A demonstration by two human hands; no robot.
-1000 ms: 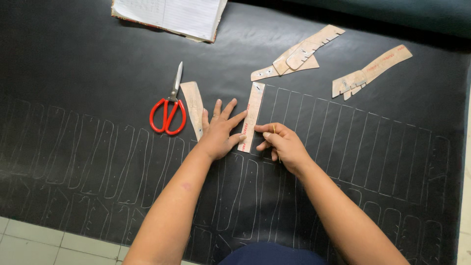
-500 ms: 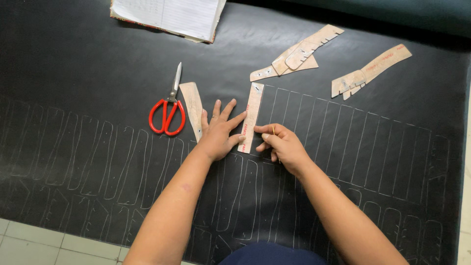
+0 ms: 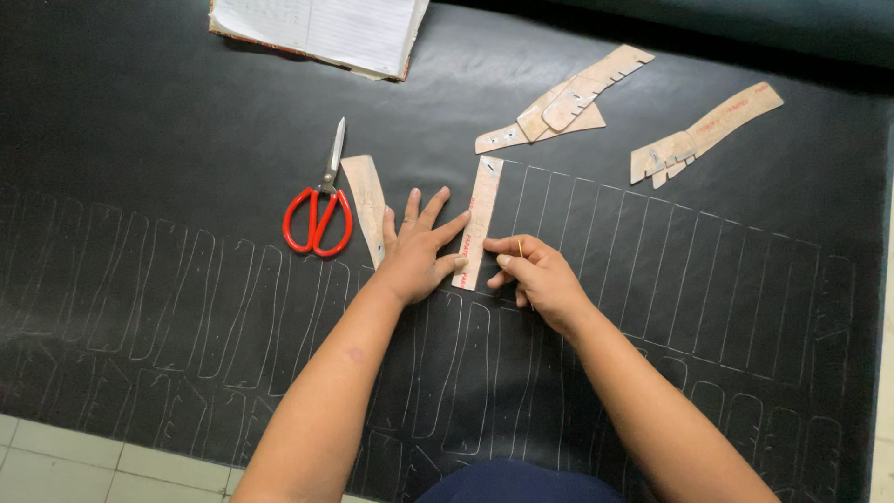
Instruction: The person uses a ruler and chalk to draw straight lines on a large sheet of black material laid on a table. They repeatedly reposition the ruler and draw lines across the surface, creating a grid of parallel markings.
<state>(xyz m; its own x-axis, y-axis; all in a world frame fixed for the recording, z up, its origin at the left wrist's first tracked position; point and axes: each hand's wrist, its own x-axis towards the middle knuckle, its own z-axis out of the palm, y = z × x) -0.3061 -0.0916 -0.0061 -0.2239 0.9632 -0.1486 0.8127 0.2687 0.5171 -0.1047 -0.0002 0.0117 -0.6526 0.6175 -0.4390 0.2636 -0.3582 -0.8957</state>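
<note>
A long narrow cardboard pattern strip point(image 3: 481, 210) lies on a black sheet point(image 3: 168, 140) marked with rows of traced outlines. My left hand point(image 3: 419, 251) lies flat with fingers spread, its fingertips pressing the strip's left edge. My right hand point(image 3: 535, 279) is pinched on a thin marking tool held against the strip's lower right edge. Under the left hand's far side lies a second tapered cardboard piece point(image 3: 365, 200).
Red-handled scissors point(image 3: 321, 210) lie left of the hands. More cardboard pattern pieces point(image 3: 563, 102) and another pattern piece point(image 3: 703, 130) sit at the upper right. An open notebook point(image 3: 321, 28) lies at the top edge. Tiled floor point(image 3: 56, 456) shows at the lower left.
</note>
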